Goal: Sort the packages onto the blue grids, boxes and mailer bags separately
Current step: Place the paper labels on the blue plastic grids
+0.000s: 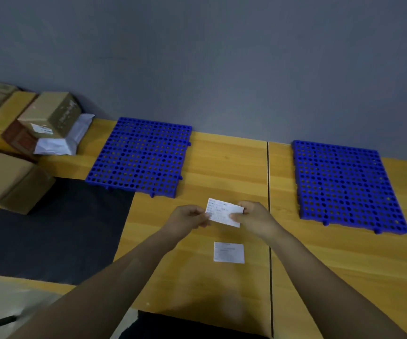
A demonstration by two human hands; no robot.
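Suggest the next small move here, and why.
Probably set the white printed slip, pinched by both hands (left hand, right hand), down beside the second white slip. Both blue perforated plastic grids are bare, and the brown cardboard boxes wait unsorted.
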